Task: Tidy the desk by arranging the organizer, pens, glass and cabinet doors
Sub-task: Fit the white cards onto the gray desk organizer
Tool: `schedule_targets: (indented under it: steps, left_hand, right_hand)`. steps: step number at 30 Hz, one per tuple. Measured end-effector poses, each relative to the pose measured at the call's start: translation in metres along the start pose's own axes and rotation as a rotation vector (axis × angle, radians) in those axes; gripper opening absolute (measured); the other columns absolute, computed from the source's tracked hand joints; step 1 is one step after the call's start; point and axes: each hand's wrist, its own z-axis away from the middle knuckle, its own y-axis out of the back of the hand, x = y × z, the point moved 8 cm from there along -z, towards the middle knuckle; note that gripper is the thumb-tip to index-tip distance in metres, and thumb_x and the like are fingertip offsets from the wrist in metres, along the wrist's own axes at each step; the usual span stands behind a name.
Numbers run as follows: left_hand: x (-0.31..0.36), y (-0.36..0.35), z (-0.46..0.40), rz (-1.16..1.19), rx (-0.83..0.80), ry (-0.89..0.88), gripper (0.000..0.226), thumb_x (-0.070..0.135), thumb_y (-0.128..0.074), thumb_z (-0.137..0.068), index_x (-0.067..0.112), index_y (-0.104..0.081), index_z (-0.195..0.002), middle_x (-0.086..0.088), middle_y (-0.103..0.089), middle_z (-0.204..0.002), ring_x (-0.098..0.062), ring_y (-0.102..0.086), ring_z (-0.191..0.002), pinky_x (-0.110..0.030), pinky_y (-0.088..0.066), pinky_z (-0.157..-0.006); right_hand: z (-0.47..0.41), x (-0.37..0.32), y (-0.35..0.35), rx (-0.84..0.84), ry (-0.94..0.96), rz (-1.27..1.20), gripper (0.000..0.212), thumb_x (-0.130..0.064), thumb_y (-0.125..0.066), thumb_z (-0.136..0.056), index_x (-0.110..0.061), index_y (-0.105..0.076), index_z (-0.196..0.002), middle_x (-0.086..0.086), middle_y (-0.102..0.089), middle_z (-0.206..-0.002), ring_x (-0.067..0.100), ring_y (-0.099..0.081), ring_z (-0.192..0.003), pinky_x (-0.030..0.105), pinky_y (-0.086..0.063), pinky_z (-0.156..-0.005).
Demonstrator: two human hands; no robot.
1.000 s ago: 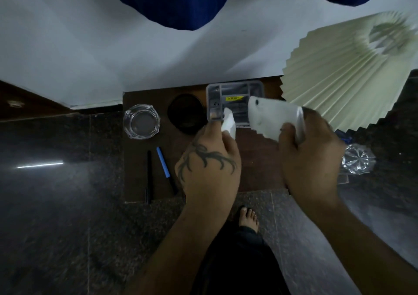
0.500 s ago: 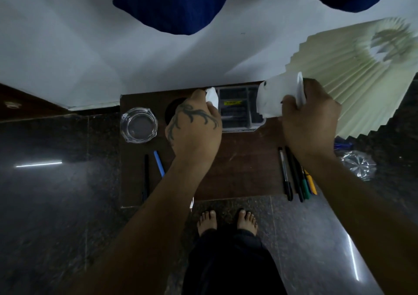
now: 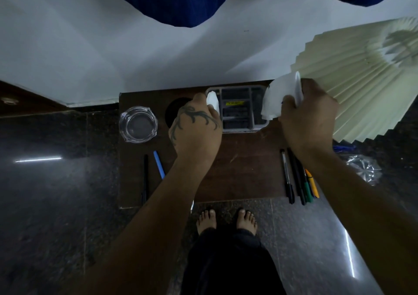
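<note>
Clear organizer [image 3: 237, 111] between hands, left [image 3: 195, 131], right [image 3: 307, 118]

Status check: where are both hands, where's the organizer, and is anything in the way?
Left hand pinching white paper at organizer's left end; right hand gripping white paper at its right end. Organizer flat at desk's back edge. Pens loose; lampshade crowds the right.

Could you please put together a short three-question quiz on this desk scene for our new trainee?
1. True or false: the glass ashtray sits left of the organizer.
2. What does each hand hold? A) pens B) white tissue C) nothing
3. Which pen lies beside the black pen on the left?

Key: 1 true. 2 B: left hand and right hand both grip tissue. 3 The blue pen.
</note>
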Motion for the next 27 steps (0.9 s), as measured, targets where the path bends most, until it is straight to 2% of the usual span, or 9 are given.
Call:
schedule_targets:
  steps: [5,12,15,17,19,20,22,24,27]
  left_hand:
    - [0.003,-0.005,-0.003,0.006,0.002,-0.008,0.025,0.024,-0.044,-0.096,0.005,-0.059,-0.105,-0.014,-0.064,-0.089,-0.03,-0.061,-0.082,-0.029,-0.032,-0.061]
    - [-0.001,-0.012,-0.008,0.078,-0.008,0.009,0.021,0.023,-0.047,-0.094,0.012,-0.061,-0.104,-0.007,-0.065,-0.086,-0.024,-0.061,-0.075,-0.033,-0.049,-0.061]
    - [-0.003,-0.012,-0.008,0.066,-0.001,0.013,0.018,0.023,-0.047,-0.094,0.013,-0.061,-0.101,-0.006,-0.065,-0.084,-0.022,-0.06,-0.072,-0.032,-0.047,-0.059]
    - [-0.004,-0.012,-0.008,0.055,0.004,0.024,0.017,0.024,-0.047,-0.094,0.014,-0.061,-0.096,-0.006,-0.064,-0.082,-0.021,-0.059,-0.07,-0.032,-0.046,-0.058]
    - [-0.006,-0.013,-0.007,0.044,0.005,0.033,0.018,0.025,-0.046,-0.095,0.014,-0.061,-0.096,-0.004,-0.062,-0.081,-0.02,-0.057,-0.07,-0.031,-0.043,-0.057]
    - [-0.006,-0.013,-0.007,0.044,0.005,0.037,0.019,0.026,-0.046,-0.095,0.014,-0.061,-0.097,-0.004,-0.062,-0.082,-0.019,-0.056,-0.07,-0.03,-0.042,-0.057]
    - [-0.006,-0.013,-0.005,0.056,0.019,0.029,0.02,0.026,-0.046,-0.095,0.013,-0.061,-0.098,-0.006,-0.063,-0.083,-0.022,-0.058,-0.071,-0.03,-0.042,-0.058]
    - [-0.006,-0.013,-0.004,0.063,0.029,0.018,0.021,0.026,-0.047,-0.095,0.012,-0.061,-0.099,-0.008,-0.064,-0.083,-0.023,-0.059,-0.072,-0.03,-0.043,-0.058]
    - [-0.006,-0.012,-0.003,0.058,0.042,-0.011,0.021,0.025,-0.046,-0.095,0.012,-0.062,-0.099,-0.007,-0.064,-0.08,-0.02,-0.058,-0.069,-0.03,-0.043,-0.056]
  right_hand:
    - [0.0,0.001,-0.012,-0.038,0.012,0.023,0.025,-0.004,-0.05,-0.087,0.004,-0.058,-0.109,0.022,-0.065,-0.094,0.031,-0.06,-0.079,0.022,-0.033,-0.065]
    - [-0.004,-0.005,-0.009,-0.038,0.021,-0.091,0.013,-0.002,-0.05,-0.083,0.003,-0.059,-0.092,0.016,-0.06,-0.076,0.027,-0.056,-0.064,0.025,-0.036,-0.055]
    - [-0.003,-0.01,0.0,-0.035,0.004,-0.133,0.013,-0.001,-0.053,-0.082,0.006,-0.06,-0.09,0.012,-0.054,-0.072,0.008,-0.049,-0.055,0.013,-0.033,-0.046]
    - [-0.002,-0.013,0.004,-0.044,-0.015,-0.176,0.016,0.001,-0.054,-0.083,0.005,-0.063,-0.096,0.006,-0.051,-0.074,-0.017,-0.05,-0.055,0.002,-0.031,-0.046]
    - [-0.003,-0.016,0.008,-0.052,-0.024,-0.223,0.016,0.002,-0.053,-0.084,0.004,-0.063,-0.096,0.007,-0.052,-0.076,-0.026,-0.047,-0.053,0.0,-0.031,-0.044]
    - [-0.004,-0.016,0.008,-0.051,-0.024,-0.225,0.014,0.002,-0.053,-0.084,0.005,-0.062,-0.094,0.007,-0.052,-0.076,-0.024,-0.049,-0.052,0.001,-0.031,-0.043]
    - [-0.006,-0.014,0.007,-0.036,-0.018,-0.168,0.012,0.0,-0.052,-0.083,0.005,-0.06,-0.091,0.011,-0.053,-0.076,-0.001,-0.052,-0.052,0.011,-0.029,-0.043]
    - [-0.008,-0.008,0.004,-0.017,-0.021,-0.092,0.015,-0.003,-0.051,-0.082,0.005,-0.059,-0.091,0.016,-0.055,-0.076,0.013,-0.044,-0.059,0.021,-0.024,-0.048]
    - [-0.007,0.0,-0.003,-0.027,-0.02,-0.068,0.023,-0.002,-0.05,-0.084,0.003,-0.061,-0.103,0.019,-0.065,-0.089,0.026,-0.058,-0.074,0.019,-0.036,-0.061]
